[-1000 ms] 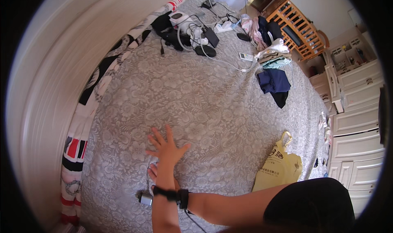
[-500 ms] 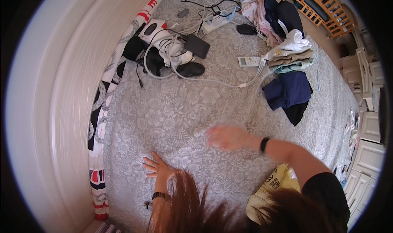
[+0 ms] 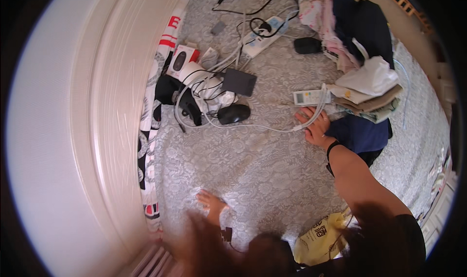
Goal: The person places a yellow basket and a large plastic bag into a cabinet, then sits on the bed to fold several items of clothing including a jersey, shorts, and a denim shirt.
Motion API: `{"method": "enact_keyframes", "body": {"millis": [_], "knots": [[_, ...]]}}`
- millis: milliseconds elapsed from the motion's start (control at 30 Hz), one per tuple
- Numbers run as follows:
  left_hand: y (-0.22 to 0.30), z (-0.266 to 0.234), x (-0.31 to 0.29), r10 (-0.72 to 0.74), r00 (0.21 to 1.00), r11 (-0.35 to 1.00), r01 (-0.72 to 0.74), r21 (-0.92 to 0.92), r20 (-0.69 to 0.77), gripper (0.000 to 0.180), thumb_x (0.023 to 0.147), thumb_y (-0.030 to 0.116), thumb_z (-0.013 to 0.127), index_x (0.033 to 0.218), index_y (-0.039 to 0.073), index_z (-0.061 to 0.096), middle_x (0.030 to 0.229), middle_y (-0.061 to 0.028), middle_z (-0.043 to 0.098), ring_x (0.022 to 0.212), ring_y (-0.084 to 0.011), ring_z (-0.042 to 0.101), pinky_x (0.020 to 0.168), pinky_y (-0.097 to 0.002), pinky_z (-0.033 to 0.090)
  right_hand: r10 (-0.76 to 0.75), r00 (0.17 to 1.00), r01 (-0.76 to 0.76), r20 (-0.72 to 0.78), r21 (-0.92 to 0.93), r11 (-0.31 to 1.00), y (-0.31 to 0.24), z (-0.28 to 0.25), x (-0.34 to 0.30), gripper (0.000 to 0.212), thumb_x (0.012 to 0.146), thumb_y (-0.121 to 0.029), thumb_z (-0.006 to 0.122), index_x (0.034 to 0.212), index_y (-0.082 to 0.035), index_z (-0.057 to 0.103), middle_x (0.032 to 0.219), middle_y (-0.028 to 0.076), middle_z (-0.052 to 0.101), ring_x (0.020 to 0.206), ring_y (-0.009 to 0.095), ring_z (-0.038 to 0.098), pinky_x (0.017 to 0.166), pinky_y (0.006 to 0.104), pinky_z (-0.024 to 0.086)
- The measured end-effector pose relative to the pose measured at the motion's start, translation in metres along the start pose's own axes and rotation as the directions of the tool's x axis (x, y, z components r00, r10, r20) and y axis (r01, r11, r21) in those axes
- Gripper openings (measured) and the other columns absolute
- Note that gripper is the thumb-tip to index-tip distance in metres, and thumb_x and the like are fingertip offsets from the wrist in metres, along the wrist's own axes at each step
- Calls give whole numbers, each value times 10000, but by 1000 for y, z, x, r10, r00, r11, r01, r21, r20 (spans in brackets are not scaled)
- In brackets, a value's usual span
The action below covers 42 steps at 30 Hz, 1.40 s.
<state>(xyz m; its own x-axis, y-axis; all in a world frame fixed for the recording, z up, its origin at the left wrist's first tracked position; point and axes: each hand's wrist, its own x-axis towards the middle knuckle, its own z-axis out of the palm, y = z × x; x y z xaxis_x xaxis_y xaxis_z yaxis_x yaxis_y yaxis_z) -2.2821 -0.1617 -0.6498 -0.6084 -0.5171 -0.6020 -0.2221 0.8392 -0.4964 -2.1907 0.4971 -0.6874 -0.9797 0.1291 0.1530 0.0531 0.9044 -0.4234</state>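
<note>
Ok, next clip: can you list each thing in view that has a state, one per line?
right hand: open, flat on the bedspread, on a white cable
left hand: open, pressed on the bedspread, holds nothing
white remote: lying flat, face up
power strip: plug inserted
black mouse: resting upright amid cables
clothes pile: folded, stacked
yellow bag: crumpled, partly hidden

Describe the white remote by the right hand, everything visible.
The white remote is a slim rectangular bar, plastic by the look, lying flat and face up on the grey patterned bedspread. A small pale screen sits at its left end; buttons are too small to make out. A white cable runs close by. The right hand lies just below it, fingertips near but not clearly touching. Folded clothes lie beside its right end.
</note>
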Motion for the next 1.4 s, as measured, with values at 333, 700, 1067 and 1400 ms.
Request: {"method": "enact_keyframes", "body": {"millis": [333, 700, 1067, 1400], "knots": [[415, -252, -9, 195, 800, 730, -505, -462, -567, 782, 1022, 397, 921, 1678, 90, 623, 1405, -376, 645, 1284, -522, 647, 1111, -568, 548, 56, 997, -58, 55, 30, 998, 40, 22, 27, 744, 897, -259, 650, 1637, -230, 725, 1584, 139, 666, 1467, 405, 622, 1124, 622, 491], [465, -402, -8, 471, 227, 238, -963, -125, -853, 568, 1020, 266, 879, 1510, 20, 729, 1430, -191, 779, 1155, -356, 794, 993, -517, 619, 36, 999, -37, -25, -6, 999, 48, 58, 16, 578, 1076, -316, 523, 1575, -202, 791, 1598, 169, 686, 1448, 400, 641, 1166, 633, 463], [398, -465, -16, 428, 472, -327, -714, -619, -771, 380, 1163, 212, 712, 1512, 61, 717, 1522, -200, 756, 1291, -378, 776, 1142, -552, 616, 6, 998, -6, 59, -3, 1000, -14, 45, -2, 715, 966, -347, 585, 1652, -193, 713, 1660, 191, 634, 1512, 421, 595, 1236, 639, 423], [96, -326, -252, 524, 126, -704, 620, -346, -842, 665, 1253, 282, 566, 1866, 212, 319, 1954, -220, 199, 1783, -464, 267, 1364, -854, 281, -108, 986, 100, -127, -68, 993, -77, 60, -70, 691, 985, -311, 627, 1659, -170, 696, 1720, 209, 595, 1568, 449, 534, 1319, 626, 357]]}}
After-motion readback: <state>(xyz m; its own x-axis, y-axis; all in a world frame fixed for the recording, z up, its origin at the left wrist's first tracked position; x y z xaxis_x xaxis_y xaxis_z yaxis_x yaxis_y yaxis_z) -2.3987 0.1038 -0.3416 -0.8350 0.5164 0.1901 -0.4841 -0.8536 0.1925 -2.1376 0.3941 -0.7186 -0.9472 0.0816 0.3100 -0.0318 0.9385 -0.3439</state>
